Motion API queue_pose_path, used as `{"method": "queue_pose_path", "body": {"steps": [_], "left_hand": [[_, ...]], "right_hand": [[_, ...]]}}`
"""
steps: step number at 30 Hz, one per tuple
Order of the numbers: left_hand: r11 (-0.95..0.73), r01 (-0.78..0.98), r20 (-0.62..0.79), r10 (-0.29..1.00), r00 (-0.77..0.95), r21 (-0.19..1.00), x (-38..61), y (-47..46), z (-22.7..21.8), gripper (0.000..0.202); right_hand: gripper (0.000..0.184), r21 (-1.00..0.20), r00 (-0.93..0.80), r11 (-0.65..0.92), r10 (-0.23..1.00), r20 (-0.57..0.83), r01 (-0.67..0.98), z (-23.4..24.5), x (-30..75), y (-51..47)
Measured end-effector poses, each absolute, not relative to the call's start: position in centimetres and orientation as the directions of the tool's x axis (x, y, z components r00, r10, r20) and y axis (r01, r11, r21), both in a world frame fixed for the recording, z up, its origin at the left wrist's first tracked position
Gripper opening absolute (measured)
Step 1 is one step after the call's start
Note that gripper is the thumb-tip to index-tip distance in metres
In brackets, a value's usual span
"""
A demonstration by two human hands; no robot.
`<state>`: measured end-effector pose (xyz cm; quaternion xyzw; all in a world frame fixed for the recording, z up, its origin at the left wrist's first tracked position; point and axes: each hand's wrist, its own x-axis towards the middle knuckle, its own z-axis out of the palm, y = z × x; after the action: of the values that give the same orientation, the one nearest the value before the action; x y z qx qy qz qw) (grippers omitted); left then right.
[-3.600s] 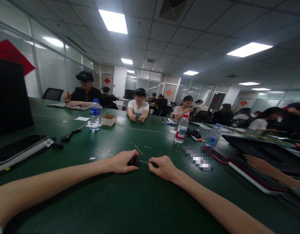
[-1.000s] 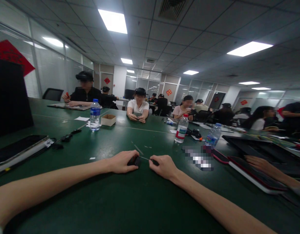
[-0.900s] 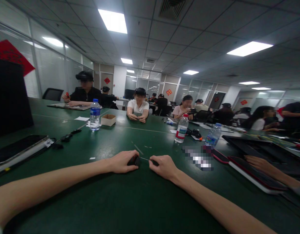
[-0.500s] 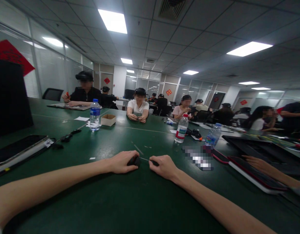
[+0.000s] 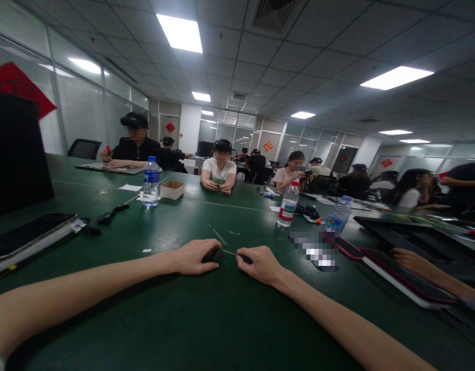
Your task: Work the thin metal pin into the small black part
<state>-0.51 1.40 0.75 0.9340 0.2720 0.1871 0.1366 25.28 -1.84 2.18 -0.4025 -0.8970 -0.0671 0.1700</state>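
Observation:
Both my forearms stretch out over the green table (image 5: 206, 319). My left hand (image 5: 193, 256) is closed round a small black object (image 5: 215, 254) that rests on the table. My right hand (image 5: 260, 264) is closed on the dark handle of a thin tool (image 5: 233, 253), whose fine metal tip reaches left into the black object. The two hands sit a few centimetres apart. What the black object is stays unclear, as my fingers hide most of it.
A dark tablet (image 5: 27, 238) lies at the left, a black monitor (image 5: 13, 154) behind it. Water bottles (image 5: 150, 181) (image 5: 287, 204) and a small cardboard box (image 5: 171, 189) stand further back. Another person's hand (image 5: 411, 259) rests on a laptop (image 5: 400, 281) at right. Several people sit across the table.
My hands have hardly moved. The tool's tip has shifted only slightly against the black object. People across the table have moved a little.

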Motion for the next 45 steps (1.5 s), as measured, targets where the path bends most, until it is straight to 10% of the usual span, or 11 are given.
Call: {"method": "queue_pose_path", "body": {"steps": [45], "left_hand": [[-0.813, 0.457, 0.273, 0.560, 0.782, 0.361, -0.49, 1.35, 0.82, 0.045]], "right_hand": [[0.029, -0.034, -0.623, 0.670, 0.707, 0.335, 0.741, 2.35, 25.27, -1.92]]}}
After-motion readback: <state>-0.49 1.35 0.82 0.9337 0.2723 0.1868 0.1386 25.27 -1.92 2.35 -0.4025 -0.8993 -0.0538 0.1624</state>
